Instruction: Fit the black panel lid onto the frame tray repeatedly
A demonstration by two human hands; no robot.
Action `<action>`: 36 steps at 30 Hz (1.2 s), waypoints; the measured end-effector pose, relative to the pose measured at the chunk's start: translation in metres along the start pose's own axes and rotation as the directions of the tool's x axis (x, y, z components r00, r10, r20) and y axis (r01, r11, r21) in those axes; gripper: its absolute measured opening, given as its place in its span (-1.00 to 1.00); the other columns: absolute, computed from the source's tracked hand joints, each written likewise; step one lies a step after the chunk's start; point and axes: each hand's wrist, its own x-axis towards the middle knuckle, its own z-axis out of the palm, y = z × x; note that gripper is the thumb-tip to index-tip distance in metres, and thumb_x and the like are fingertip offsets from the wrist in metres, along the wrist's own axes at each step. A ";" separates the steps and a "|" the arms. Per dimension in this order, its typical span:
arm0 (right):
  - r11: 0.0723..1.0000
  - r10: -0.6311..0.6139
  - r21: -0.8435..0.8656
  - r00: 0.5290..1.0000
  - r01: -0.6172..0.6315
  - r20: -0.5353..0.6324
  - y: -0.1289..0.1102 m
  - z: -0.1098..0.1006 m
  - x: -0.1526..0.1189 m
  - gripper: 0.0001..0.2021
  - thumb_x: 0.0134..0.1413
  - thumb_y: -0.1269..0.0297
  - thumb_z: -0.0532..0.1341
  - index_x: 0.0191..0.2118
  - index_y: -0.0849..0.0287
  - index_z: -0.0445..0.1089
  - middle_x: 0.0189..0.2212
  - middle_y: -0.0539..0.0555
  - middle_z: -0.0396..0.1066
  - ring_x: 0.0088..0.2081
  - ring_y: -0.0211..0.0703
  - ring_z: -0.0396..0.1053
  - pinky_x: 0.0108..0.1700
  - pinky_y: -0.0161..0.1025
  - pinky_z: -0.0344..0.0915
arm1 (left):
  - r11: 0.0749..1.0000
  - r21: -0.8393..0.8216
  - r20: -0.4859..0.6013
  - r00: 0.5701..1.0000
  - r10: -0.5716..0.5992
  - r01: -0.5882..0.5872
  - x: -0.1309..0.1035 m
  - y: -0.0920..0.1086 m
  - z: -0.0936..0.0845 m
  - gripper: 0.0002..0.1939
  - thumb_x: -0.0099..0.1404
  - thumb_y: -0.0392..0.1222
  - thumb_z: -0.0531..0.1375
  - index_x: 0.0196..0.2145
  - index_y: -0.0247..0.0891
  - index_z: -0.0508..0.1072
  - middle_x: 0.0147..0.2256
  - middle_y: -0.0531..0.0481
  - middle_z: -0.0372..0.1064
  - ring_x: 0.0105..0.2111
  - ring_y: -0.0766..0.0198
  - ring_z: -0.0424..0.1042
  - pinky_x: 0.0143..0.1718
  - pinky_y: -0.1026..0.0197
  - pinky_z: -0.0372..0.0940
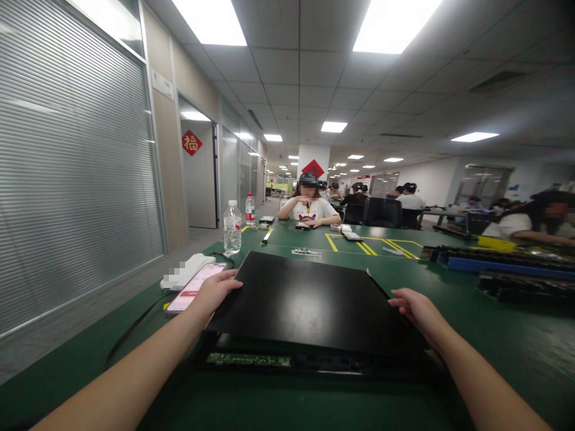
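A flat black panel (pixel 305 299) with a glossy glare spot lies tilted in front of me, its near edge raised above a black frame (pixel 332 363). Along that frame's near side, a green circuit board strip (pixel 249 359) shows. My left hand (pixel 218 291) grips the panel's left edge, fingers on top, beside a lit phone (pixel 195 288). At the opposite edge, my right hand (pixel 414 306) holds the panel with curled fingers. The panel hides most of the frame under it.
On the green table (pixel 485 347) stand two bottles, a nearer clear one (pixel 232 228) and a red-capped one (pixel 250 209). A white pouch-like item (pixel 191 270) lies left. Long black and blue parts (pixel 489 263) are piled right. A person (pixel 309 206) sits opposite; another sits at right.
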 end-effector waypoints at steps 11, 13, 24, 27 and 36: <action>0.982 -0.062 -0.180 0.998 0.056 -0.027 0.002 -0.004 0.003 -0.69 -0.23 0.03 0.11 -0.49 0.20 0.39 -0.48 0.10 0.41 -0.46 -0.16 0.24 -0.36 -0.22 0.13 | 0.986 -0.122 0.185 0.978 -0.094 0.118 -0.007 0.001 0.003 -0.69 -0.09 -0.38 0.27 -0.30 -0.27 0.46 -0.33 -0.03 0.54 -0.35 0.12 0.51 -0.21 0.12 0.36; 0.977 -0.091 -0.196 0.996 0.087 -0.009 0.003 -0.003 0.004 -0.70 -0.22 0.04 0.11 -0.50 0.19 0.39 -0.51 0.09 0.41 -0.47 -0.17 0.24 -0.33 -0.22 0.13 | 0.985 -0.131 0.196 0.976 -0.090 0.117 -0.007 0.000 0.003 -0.70 -0.08 -0.39 0.25 -0.30 -0.27 0.45 -0.30 -0.04 0.54 -0.35 0.14 0.52 -0.22 0.14 0.36; 0.953 -0.136 -0.271 0.990 0.138 0.027 0.009 -0.004 0.010 -0.69 -0.19 0.00 0.12 -0.54 0.16 0.37 -0.52 0.06 0.41 -0.48 -0.17 0.25 -0.38 -0.24 0.14 | 0.986 -0.106 0.169 0.980 -0.109 0.128 -0.002 -0.004 0.002 -0.52 -0.06 -0.35 0.29 -0.11 -0.33 0.39 -0.10 -0.18 0.44 -0.19 0.07 0.47 -0.16 0.15 0.35; 0.937 -0.137 -0.319 0.990 0.139 0.030 0.009 -0.003 0.010 -0.69 -0.19 -0.01 0.12 -0.55 0.15 0.37 -0.52 0.06 0.42 -0.47 -0.16 0.27 -0.40 -0.25 0.12 | 0.989 -0.093 0.182 0.978 -0.100 0.119 -0.003 -0.004 0.002 -0.47 -0.03 -0.34 0.28 -0.04 -0.32 0.35 0.02 -0.19 0.32 -0.08 0.08 0.40 -0.13 0.19 0.33; 0.871 -0.182 -0.456 0.982 0.186 0.052 0.001 -0.001 0.000 -0.69 -0.13 0.00 0.10 -0.63 0.12 0.29 -0.63 0.00 0.33 -0.48 -0.14 0.29 -0.42 -0.25 0.10 | 0.999 0.012 0.174 0.984 -0.042 0.040 -0.008 0.000 0.002 -0.41 -0.09 -0.30 0.32 -0.03 -0.36 0.36 0.14 -0.28 0.11 0.09 0.02 0.20 0.06 0.14 0.16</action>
